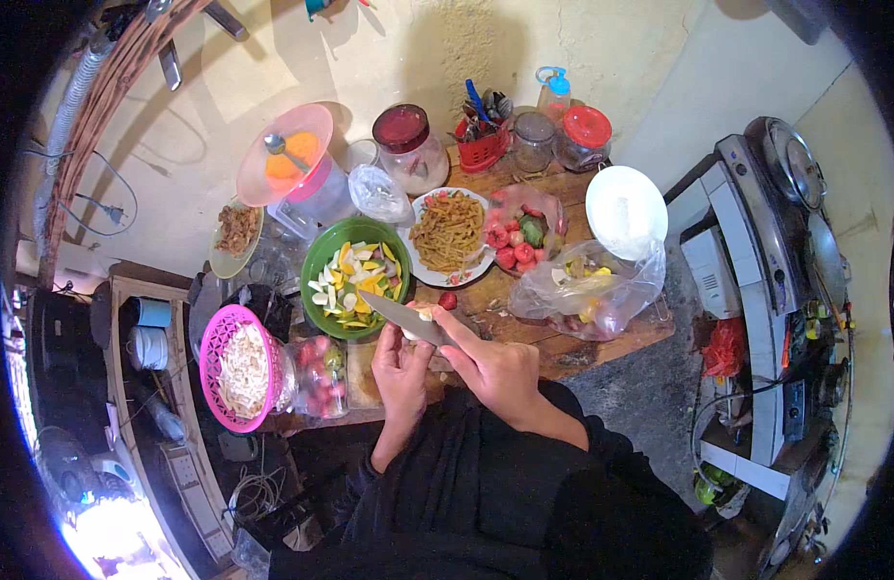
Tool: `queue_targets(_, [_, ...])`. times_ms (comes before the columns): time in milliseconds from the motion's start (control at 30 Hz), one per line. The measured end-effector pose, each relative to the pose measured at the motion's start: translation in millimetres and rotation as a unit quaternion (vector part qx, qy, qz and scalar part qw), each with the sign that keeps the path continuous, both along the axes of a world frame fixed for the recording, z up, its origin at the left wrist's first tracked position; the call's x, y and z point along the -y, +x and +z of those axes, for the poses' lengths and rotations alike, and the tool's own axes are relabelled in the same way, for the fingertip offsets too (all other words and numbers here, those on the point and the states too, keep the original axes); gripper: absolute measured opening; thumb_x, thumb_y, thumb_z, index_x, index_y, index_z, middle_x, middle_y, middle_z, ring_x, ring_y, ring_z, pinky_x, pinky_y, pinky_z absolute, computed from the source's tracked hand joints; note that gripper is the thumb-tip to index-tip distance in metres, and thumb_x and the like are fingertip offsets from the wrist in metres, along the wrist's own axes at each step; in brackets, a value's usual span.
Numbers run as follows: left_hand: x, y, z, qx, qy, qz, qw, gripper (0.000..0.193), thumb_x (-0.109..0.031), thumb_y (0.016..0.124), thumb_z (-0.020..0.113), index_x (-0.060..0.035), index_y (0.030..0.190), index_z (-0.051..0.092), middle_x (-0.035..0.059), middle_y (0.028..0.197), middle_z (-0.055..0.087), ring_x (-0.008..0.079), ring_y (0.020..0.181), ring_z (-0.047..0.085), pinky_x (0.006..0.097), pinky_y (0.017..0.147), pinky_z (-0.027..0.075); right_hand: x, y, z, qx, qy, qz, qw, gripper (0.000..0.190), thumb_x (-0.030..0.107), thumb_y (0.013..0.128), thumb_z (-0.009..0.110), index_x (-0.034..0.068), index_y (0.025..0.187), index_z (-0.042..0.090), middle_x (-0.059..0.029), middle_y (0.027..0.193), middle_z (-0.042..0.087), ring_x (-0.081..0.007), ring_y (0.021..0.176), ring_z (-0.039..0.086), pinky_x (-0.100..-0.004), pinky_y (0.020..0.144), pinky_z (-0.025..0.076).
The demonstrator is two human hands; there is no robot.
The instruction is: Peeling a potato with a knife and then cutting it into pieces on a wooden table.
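Observation:
My right hand (503,370) grips a kitchen knife (398,312). Its broad steel blade points left and away from me, with the tip near the rim of a green plastic bowl (311,315). Just below the blade, my left hand (403,373) pinches a small pale piece of food (411,336), mostly hidden by fingers and blade. White and yellow cut fruit pieces (356,279) fill the bowl. One red fruit (448,300) lies on the wooden table (563,348) beyond my right hand.
Left of me stand a pink basket (209,370) of pale strips and a bag of red fruit (320,377). Beyond are a plate of fried strips (447,235), another fruit bag (523,232), a clear bag (599,290), a white bowl (627,210) and several jars (411,152).

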State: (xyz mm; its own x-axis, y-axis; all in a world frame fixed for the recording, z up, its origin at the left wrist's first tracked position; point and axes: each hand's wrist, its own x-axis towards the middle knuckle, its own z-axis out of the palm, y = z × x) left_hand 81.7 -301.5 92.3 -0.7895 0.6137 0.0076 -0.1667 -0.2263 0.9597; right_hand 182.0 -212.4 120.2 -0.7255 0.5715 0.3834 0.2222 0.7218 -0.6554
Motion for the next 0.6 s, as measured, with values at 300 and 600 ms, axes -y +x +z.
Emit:
queue_targets(300, [-1.0, 1.3, 1.3, -0.159, -0.091, 0.050, 0.982, 0.039, 0.001, 0.075, 0.057, 0.0074, 0.111, 0.043, 0.0128, 0.108, 0.050, 0.0178, 0.100, 0.049, 0.0289, 0.088, 0.038, -1.1, -4.3, 3.3, -0.008, -0.072, 0.014, 0.997, 0.040, 0.034, 0.083, 0.050, 0.026, 0.122, 0.044, -0.0072, 0.045, 0.050, -0.0224, 0.038, 0.052, -0.0346, 0.037, 0.039])
queue_targets(600, [0.2, 0.2, -0.8, -0.200, -0.120, 0.082, 0.969, 0.041, 0.001, 0.074, 0.057, 0.0076, 0.112, 0.042, 0.0145, 0.106, 0.050, 0.0187, 0.098, 0.050, 0.0293, 0.085, 0.039, -1.8, -9.1, 5.7, -0.009, -0.135, 0.028, 0.990, 0.035, 0.030, 0.083, 0.050, 0.022, 0.118, 0.050, -0.0115, 0.054, 0.054, -0.0237, 0.040, 0.052, -0.0334, 0.041, 0.039])
